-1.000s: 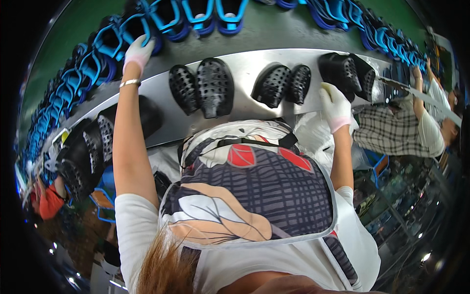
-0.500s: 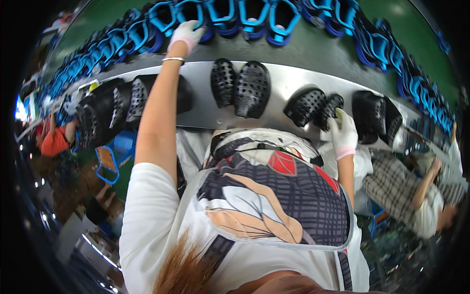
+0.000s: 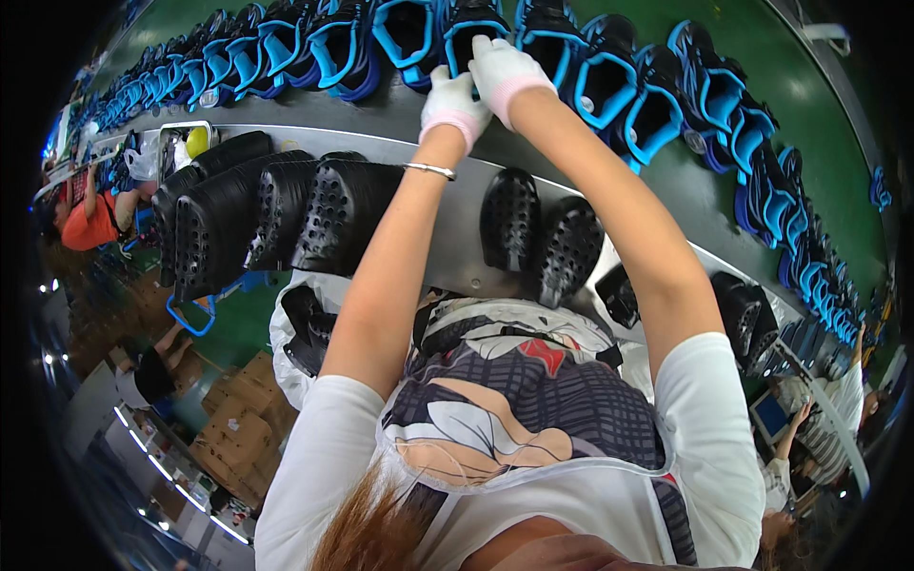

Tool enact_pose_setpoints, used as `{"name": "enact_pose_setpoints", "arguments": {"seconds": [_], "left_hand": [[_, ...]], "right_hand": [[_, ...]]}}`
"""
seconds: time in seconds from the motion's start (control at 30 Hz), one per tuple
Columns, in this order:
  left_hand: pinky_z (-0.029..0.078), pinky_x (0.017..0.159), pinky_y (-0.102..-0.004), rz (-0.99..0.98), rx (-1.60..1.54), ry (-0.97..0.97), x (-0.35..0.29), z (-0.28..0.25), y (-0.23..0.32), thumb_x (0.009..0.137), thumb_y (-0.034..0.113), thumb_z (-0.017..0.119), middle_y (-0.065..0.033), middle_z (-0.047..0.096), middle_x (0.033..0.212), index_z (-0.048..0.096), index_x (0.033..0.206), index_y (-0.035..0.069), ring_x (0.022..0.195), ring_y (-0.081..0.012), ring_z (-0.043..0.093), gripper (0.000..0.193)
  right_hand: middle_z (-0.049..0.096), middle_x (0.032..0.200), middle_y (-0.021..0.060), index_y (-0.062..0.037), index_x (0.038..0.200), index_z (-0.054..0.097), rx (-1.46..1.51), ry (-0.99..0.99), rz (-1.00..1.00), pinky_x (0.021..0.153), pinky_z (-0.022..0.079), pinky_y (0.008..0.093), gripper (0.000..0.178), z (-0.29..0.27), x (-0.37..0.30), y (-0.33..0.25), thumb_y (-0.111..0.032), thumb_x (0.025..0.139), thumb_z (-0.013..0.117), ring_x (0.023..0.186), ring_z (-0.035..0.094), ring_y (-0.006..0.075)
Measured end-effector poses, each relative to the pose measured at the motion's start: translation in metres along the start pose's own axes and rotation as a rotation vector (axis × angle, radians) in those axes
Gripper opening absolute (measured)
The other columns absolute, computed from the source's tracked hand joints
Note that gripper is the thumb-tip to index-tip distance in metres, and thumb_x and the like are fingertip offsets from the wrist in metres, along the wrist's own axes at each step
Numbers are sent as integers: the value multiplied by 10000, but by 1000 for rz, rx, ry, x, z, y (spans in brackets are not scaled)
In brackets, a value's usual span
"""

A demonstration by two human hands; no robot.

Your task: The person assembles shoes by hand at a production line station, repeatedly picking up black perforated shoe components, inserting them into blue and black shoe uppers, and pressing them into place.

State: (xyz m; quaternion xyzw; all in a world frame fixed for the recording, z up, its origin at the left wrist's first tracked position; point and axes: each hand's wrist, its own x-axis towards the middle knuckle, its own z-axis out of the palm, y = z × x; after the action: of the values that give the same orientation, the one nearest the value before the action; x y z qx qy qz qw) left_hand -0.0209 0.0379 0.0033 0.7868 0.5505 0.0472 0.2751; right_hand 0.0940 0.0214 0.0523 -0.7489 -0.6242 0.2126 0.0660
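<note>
Both my hands wear white gloves with pink cuffs and meet at the heel of one black-and-blue shoe in the far row. My left hand is closed at the left side of its heel. Just right of it, my right hand has its fingers bent over the heel collar; the fingertips are partly hidden at the opening. Below my hands, a pair of black perforated plastic shoe inserts lies on the metal ledge, the left insert beside the right insert.
More black inserts stand left along the ledge; others lie at right. Shoes line the green conveyor both ways. A tray holds something yellow. Cardboard boxes stand at lower left; other people work at both sides.
My right hand has left the inserts at right and moved up to the shoe row. My left hand has come to the same shoe. The view has shifted, and the shoes sit differently.
</note>
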Motion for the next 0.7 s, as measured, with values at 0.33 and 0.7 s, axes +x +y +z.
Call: {"name": "enact_pose_setpoints", "arguments": {"seconds": [0.33, 0.7], "left_hand": [[526, 908, -447, -209, 1, -192, 6, -22, 13, 827, 370, 704, -188, 362, 1426, 655, 1149, 124, 1136, -378, 552, 408], [525, 887, -471, -92, 107, -161, 17, 3, 1, 861, 445, 658, -145, 416, 1366, 589, 1224, 151, 1115, -362, 576, 473]], "right_hand": [[680, 1080, 184, -75, 1062, 690, -257, -28, 87, 831, 565, 409, 266, 30, 92, -20, -140, 804, 676, 978, 669, 354], [681, 973, 236, 10, 894, 710, -159, -232, 53, 827, 523, 442, 316, -59, 45, -17, -245, 820, 539, 939, 662, 380]]}}
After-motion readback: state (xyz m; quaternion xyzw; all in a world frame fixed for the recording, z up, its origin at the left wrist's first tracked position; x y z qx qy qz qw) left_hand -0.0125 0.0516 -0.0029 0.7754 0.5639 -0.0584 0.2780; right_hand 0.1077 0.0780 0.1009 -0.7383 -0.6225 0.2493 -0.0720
